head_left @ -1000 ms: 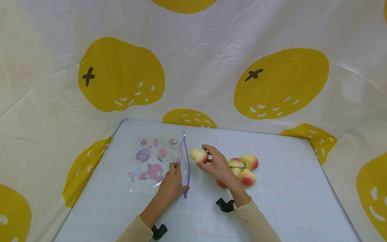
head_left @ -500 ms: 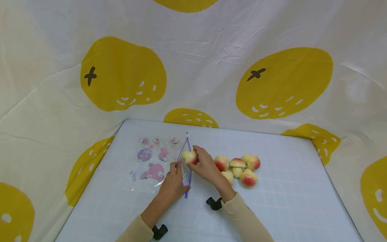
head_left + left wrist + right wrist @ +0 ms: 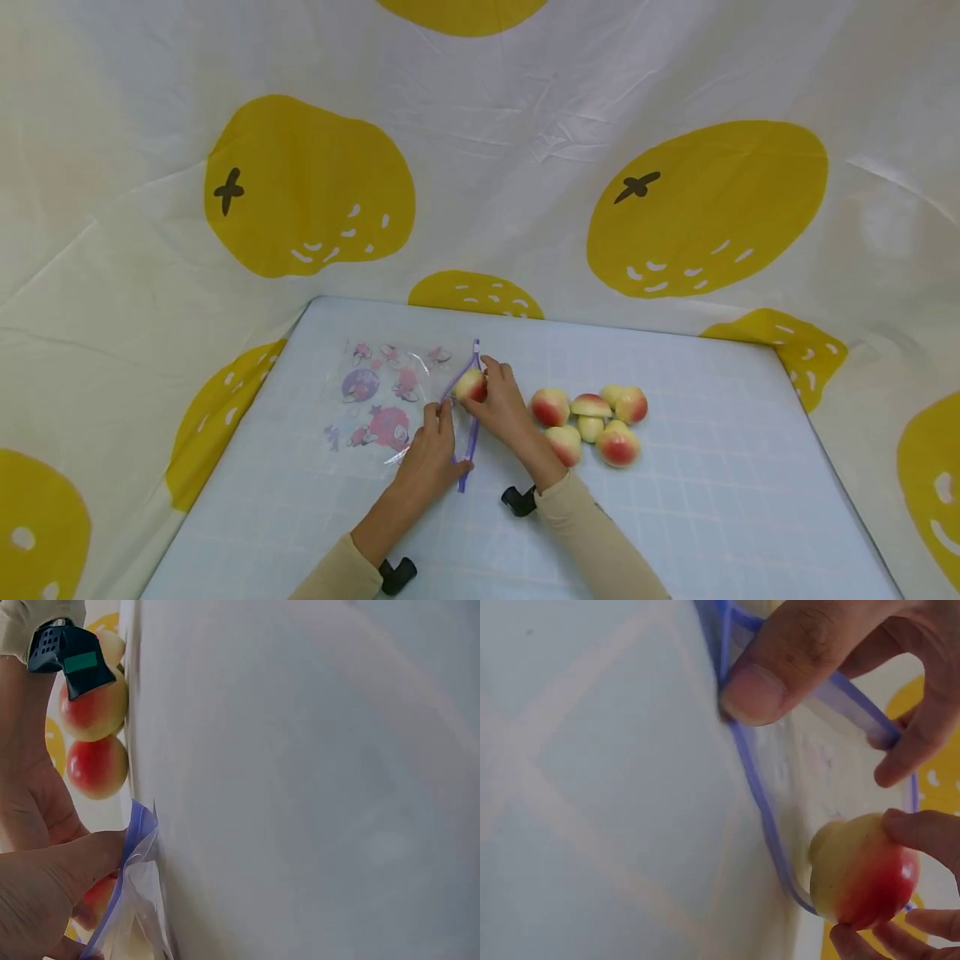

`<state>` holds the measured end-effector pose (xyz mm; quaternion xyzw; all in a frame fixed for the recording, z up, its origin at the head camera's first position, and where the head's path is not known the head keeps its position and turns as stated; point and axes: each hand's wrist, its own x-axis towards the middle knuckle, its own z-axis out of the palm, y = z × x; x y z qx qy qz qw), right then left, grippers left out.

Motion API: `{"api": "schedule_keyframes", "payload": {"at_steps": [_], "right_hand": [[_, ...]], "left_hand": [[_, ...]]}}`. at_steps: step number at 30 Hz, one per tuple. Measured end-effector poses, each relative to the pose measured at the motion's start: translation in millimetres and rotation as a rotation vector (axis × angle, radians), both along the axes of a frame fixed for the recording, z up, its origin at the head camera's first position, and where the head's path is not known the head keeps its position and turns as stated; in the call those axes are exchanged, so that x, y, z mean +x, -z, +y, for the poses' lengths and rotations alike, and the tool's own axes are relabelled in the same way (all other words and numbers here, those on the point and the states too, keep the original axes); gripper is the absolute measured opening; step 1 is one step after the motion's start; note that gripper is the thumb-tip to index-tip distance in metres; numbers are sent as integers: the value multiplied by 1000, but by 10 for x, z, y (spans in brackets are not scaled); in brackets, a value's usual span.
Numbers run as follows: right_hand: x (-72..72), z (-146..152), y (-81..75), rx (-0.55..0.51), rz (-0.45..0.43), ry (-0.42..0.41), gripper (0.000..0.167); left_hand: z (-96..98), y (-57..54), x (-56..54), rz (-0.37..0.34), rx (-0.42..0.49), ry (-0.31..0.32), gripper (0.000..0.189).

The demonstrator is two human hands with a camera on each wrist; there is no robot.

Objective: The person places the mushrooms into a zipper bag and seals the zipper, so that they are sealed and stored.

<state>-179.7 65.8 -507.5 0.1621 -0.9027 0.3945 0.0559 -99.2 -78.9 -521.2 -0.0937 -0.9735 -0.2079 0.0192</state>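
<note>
A clear zip bag (image 3: 360, 425) with pink and purple prints lies flat, its purple-edged mouth on the right spread apart. My left hand (image 3: 426, 454) holds that mouth: the thumb (image 3: 761, 694) presses on one edge and the fingers hook over the other. My right hand (image 3: 504, 408) grips a yellow-and-red toy mushroom (image 3: 866, 874) by its cap, with the stem pointing into the bag's mouth. In the left wrist view the purple edge (image 3: 139, 825) partly hides this mushroom.
Several more toy mushrooms (image 3: 590, 406) lie grouped right of the right hand, one standing upright. The pale table (image 3: 705, 500) meets a white cloth with yellow fruit prints (image 3: 705, 208) at the back and sides.
My right hand has moved left, carrying the toy mushroom from beside the bag into its mouth. The left hand keeps its place, and the mouth now spreads wider around the mushroom.
</note>
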Motion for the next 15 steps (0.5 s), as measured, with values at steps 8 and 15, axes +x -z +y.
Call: {"api": "schedule_keyframes", "payload": {"at_steps": [8,15], "right_hand": [[-34,-28,126,-57,8,83,69],[-33,-82,171,-222,-11,89,61]], "left_hand": [[-39,16,3,-2,35,22,103],[-41,21,-6,3,30,30,102]]}}
